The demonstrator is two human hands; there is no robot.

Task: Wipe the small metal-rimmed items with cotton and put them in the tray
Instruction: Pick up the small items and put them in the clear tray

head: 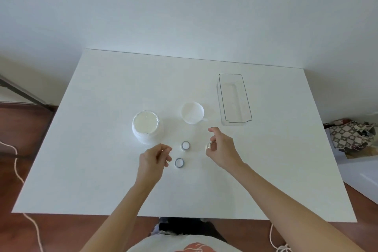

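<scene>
Two small round metal-rimmed items lie on the white table: one between my hands, another just right of my left hand's fingers. My right hand pinches a third shiny metal-rimmed item between thumb and fingers, a little above the table. My left hand hovers with loosely curled fingers and holds nothing I can see. A clear rectangular tray stands empty at the back right. A white tub of cotton sits left of centre.
A small white cup stands between the tub and the tray. The table's front edge runs just above my lap. A patterned cloth bag lies on the floor to the right, and white cords trail on the wooden floor.
</scene>
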